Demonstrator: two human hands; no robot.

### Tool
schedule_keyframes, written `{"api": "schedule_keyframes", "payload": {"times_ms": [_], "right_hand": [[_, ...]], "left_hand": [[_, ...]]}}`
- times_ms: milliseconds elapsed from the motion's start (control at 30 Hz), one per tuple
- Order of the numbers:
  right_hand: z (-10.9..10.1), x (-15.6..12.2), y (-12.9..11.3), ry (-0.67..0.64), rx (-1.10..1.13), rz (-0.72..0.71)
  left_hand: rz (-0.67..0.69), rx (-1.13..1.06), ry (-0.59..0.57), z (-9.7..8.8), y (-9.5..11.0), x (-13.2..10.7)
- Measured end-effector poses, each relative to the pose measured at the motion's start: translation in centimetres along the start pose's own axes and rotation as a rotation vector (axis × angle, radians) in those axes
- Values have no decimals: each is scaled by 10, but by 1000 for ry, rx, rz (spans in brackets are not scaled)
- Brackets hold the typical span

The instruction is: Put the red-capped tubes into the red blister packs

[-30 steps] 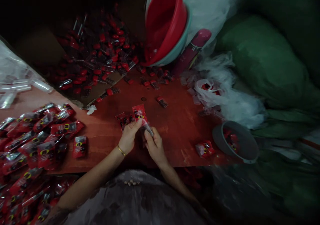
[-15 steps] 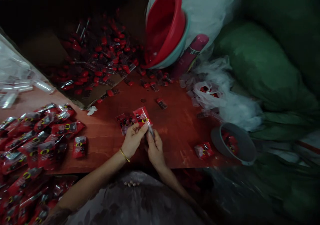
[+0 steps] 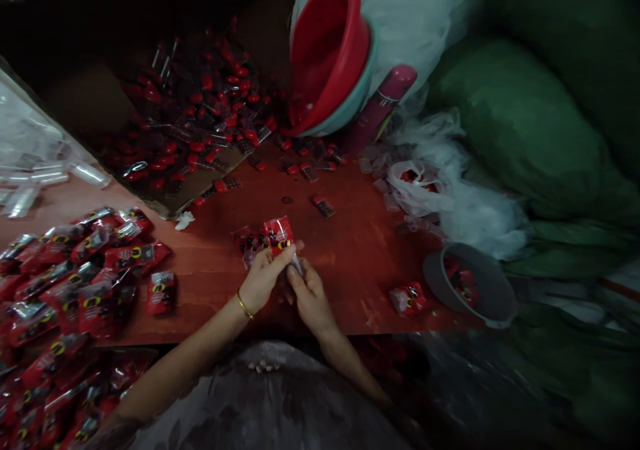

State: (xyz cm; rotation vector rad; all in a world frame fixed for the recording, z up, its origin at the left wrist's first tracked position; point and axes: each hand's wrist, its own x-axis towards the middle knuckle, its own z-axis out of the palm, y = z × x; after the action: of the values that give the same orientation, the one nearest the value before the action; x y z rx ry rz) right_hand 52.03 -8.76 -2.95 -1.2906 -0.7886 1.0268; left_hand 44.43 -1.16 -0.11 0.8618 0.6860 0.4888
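Your left hand (image 3: 262, 281) clasps the oblong red plastic packet (image 3: 278, 231), long axis pointing away, right hand (image 3: 311, 295) pinching its near end.

I was looking down into what seemed a cramped, dim packing workshop. A cardboard box (image 3: 95, 97) stood open on the reddish table (image 3: 210, 297), strewn with small red-topped pieces (image 3: 197, 147). At left I saw a heap of look-alike red packets (image 3: 97, 303) below clear plastic pieces (image 3: 47, 177), and the person's hands (image 3: 257, 283) held a similar packet (image 3: 278, 233). Bulging green sacks (image 3: 520, 117) crowded the right side, beyond a grey tub (image 3: 494, 287) of red items. I couldn't tell whether this was part of a home.
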Motion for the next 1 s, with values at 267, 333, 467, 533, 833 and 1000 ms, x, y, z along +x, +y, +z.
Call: {"api": "schedule_keyframes", "payload": {"times_ms": [267,333,467,533,833,1000], "right_hand": [[-8,5,-4,-44,-187,-53],[-6,9,-1,-32,-235,-65],[0,19,5,1,-407,-162],[3,27,6,25,-523,-244],[-73,119,-8,417,-1268,-314],[-105,125,18,289,-1351,-195]], "left_hand": [[104,-38,55,-6,-4,1],[91,-33,77,-7,-12,0],[88,-163,123,-12,-17,-5],[77,-240,110,-18,-13,-9],[247,-512,776,-119,27,-35],[535,-552,787,-152,48,-43]]}}
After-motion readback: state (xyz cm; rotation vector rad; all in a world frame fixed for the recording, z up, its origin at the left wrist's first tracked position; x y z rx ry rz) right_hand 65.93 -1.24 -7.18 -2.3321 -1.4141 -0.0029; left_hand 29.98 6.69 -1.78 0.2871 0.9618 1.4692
